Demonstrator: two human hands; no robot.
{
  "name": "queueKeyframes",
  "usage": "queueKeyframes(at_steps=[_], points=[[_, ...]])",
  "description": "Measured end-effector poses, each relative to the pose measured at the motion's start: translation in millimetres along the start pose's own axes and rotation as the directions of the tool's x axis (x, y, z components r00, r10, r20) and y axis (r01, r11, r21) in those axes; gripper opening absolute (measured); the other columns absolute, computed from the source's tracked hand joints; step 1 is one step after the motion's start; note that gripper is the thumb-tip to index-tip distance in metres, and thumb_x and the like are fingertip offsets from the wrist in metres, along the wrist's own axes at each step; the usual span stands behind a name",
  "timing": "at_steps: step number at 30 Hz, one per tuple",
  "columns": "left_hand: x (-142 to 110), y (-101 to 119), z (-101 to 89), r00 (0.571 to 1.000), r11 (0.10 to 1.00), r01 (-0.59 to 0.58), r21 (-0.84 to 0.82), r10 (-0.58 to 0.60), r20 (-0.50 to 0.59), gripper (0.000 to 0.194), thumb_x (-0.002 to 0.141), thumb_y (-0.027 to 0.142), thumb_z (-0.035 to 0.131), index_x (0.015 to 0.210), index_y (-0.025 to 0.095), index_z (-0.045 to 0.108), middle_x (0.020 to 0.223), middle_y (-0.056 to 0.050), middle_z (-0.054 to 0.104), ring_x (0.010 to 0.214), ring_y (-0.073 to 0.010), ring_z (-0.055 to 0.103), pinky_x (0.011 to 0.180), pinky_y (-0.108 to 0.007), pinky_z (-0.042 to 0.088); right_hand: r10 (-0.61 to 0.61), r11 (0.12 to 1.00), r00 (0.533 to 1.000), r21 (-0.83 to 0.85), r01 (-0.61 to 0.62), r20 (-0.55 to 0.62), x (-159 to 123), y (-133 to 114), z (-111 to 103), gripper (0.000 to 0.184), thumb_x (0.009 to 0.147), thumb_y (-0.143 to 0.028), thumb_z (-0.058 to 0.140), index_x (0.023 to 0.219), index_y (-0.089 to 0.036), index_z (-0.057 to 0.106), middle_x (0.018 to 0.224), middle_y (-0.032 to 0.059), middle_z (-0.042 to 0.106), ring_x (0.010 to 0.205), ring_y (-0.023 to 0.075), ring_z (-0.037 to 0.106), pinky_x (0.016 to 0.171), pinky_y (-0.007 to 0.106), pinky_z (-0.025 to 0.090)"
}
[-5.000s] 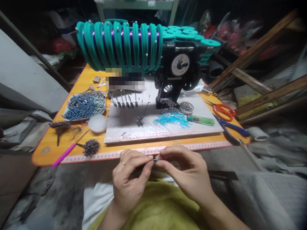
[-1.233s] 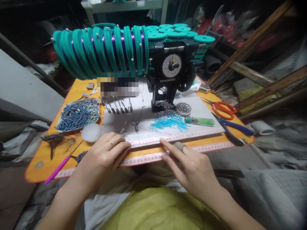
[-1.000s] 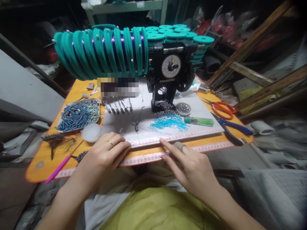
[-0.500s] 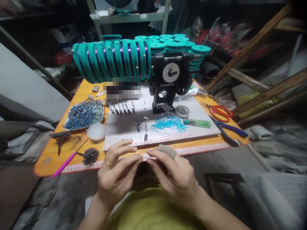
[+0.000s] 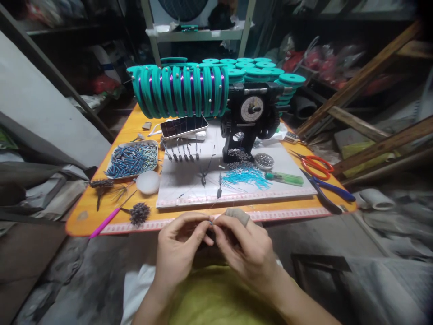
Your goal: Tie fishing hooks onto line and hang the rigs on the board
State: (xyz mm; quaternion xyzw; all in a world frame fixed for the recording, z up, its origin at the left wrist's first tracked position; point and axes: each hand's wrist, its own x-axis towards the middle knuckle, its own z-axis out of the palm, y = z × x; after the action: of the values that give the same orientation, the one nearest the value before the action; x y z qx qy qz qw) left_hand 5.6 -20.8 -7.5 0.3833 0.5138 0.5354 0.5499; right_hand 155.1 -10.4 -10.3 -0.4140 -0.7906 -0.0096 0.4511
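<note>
Just in front of the table edge, my left hand (image 5: 179, 241) and my right hand (image 5: 245, 237) meet with thumbs and index fingertips pinched together. Between them is a tiny dark bluish piece (image 5: 211, 221), too small to name, on a thin fishing line (image 5: 213, 205) that rises toward the white board. My right hand wears a beige finger wrap (image 5: 238, 215). Beyond the fingers, a grey sinker (image 5: 219, 193) hangs above the board, with another dark sinker (image 5: 203, 179) to its left. My left fingers are curled and partly hide one another.
A black winding stand (image 5: 241, 131) carries teal spools (image 5: 179, 92). Around it are a phone (image 5: 184, 126), a tray (image 5: 156, 155) of blue pieces, a white cup (image 5: 148, 182), a pink-handled tool (image 5: 104, 223), blue tubes (image 5: 248, 176), a green cutter (image 5: 284, 178), orange scissors (image 5: 317, 167) and blue pliers (image 5: 333, 188).
My left hand has moved right and its raised fingers have curled in. Both hands' fingertips are now closer together. The whole view has shifted, so the table sits further right in it.
</note>
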Motion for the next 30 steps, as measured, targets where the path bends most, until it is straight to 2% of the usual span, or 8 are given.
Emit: queueKeyframes(at_steps=[5, 10, 14, 18, 21, 24, 28, 30], points=[[-1, -4, 5.9, 0.995, 0.986, -0.009, -0.165, -0.007, -0.097, 0.041, 0.064, 0.033, 0.089, 0.094, 0.021, 0.064, 0.071, 0.003, 0.075, 0.058, -0.0107, 0.071, 0.053, -0.014, 0.063, -0.020, 1.000, 0.999, -0.017, 0.021, 0.032, 2, 0, -3, 0.016, 0.082, -0.016, 0.059, 0.098, -0.015, 0.061, 0.086, -0.0030, 0.061, 0.078, -0.0072, 0.050, 0.076, 0.006, 0.038], [-5, -14, 0.8, 0.956, 0.965, -0.249, 0.084, 0.259, -0.140, 0.027, 0.074, 0.022, 0.080, 0.092, 0.024, 0.060, 0.081, 0.005, 0.075, 0.068, -0.0062, 0.073, 0.068, -0.010, 0.064, -0.036, 0.999, 0.995, -0.025, 0.038, 0.089, 8, -1, -8, 0.013, 0.084, -0.016, 0.057, 0.095, -0.016, 0.062, 0.084, -0.0029, 0.059, 0.076, -0.0067, 0.045, 0.073, 0.007, 0.036], [-5, -19, -5.3, 0.895, 0.853, -0.415, 0.316, 0.445, -0.024, 0.026, 0.079, 0.014, 0.073, 0.097, 0.027, 0.059, 0.088, 0.008, 0.073, 0.075, -0.0033, 0.073, 0.074, -0.007, 0.064, -0.056, 0.998, 0.990, -0.031, 0.060, 0.133, 10, 4, -7, 0.012, 0.084, -0.016, 0.056, 0.094, -0.015, 0.063, 0.085, -0.0016, 0.058, 0.080, -0.0068, 0.046, 0.075, 0.007, 0.037], [-6, -21, -8.6, 0.865, 0.794, -0.480, 0.374, 0.500, 0.049, 0.030, 0.081, 0.010, 0.068, 0.102, 0.028, 0.057, 0.092, 0.008, 0.070, 0.077, -0.0028, 0.073, 0.074, -0.009, 0.065, -0.050, 0.998, 0.985, 0.057, 0.041, 0.163, 13, 9, -5, 0.021, 0.084, -0.015, 0.056, 0.103, -0.017, 0.064, 0.092, -0.0012, 0.060, 0.086, -0.0089, 0.051, 0.079, 0.002, 0.041], [-9, -23, -9.9, 0.882, 0.826, -0.456, 0.332, 0.469, 0.044, 0.030, 0.082, 0.011, 0.066, 0.104, 0.028, 0.055, 0.094, 0.007, 0.069, 0.078, -0.0039, 0.072, 0.075, -0.012, 0.066, -0.040, 0.989, 0.977, 0.150, 0.008, 0.211, 18, 12, -6, 0.029, 0.084, -0.016, 0.057, 0.112, -0.019, 0.064, 0.092, -0.0011, 0.060, 0.085, -0.0112, 0.052, 0.076, -0.003, 0.042], [-13, -22, -9.2, 0.927, 0.890, -0.357, 0.285, 0.375, -0.010, 0.025, 0.081, 0.017, 0.070, 0.100, 0.026, 0.056, 0.093, 0.004, 0.069, 0.080, -0.0059, 0.072, 0.076, -0.014, 0.066, -0.021, 0.975, 0.961, 0.217, -0.041, 0.276, 22, 13, -8, 0.021, 0.083, -0.015, 0.057, 0.101, -0.018, 0.067, 0.087, -0.0027, 0.060, 0.082, -0.0115, 0.052, 0.075, -0.003, 0.041], [-14, -10, -3.3, 0.983, 0.986, -0.146, 0.080, 0.154, -0.102, 0.024, 0.077, 0.028, 0.076, 0.092, 0.022, 0.059, 0.087, 0.002, 0.069, 0.075, -0.0082, 0.071, 0.068, -0.015, 0.066, -0.048, 0.970, 0.959, 0.242, -0.021, 0.278, 23, 12, -6, 0.014, 0.084, -0.013, 0.055, 0.093, -0.014, 0.064, 0.084, -0.0022, 0.059, 0.080, -0.0106, 0.048, 0.073, -0.001, 0.039], [-12, -2, -0.2, 0.996, 0.998, -0.017, -0.053, 0.012, -0.083, 0.030, 0.073, 0.034, 0.080, 0.092, 0.021, 0.061, 0.084, 0.002, 0.069, 0.071, -0.0090, 0.071, 0.062, -0.015, 0.065, -0.086, 0.976, 0.966, 0.215, 0.032, 0.245, 22, 11, -5, 0.014, 0.084, -0.011, 0.053, 0.094, -0.013, 0.062, 0.086, -0.0015, 0.058, 0.081, -0.0093, 0.046, 0.074, 0.001, 0.038]])
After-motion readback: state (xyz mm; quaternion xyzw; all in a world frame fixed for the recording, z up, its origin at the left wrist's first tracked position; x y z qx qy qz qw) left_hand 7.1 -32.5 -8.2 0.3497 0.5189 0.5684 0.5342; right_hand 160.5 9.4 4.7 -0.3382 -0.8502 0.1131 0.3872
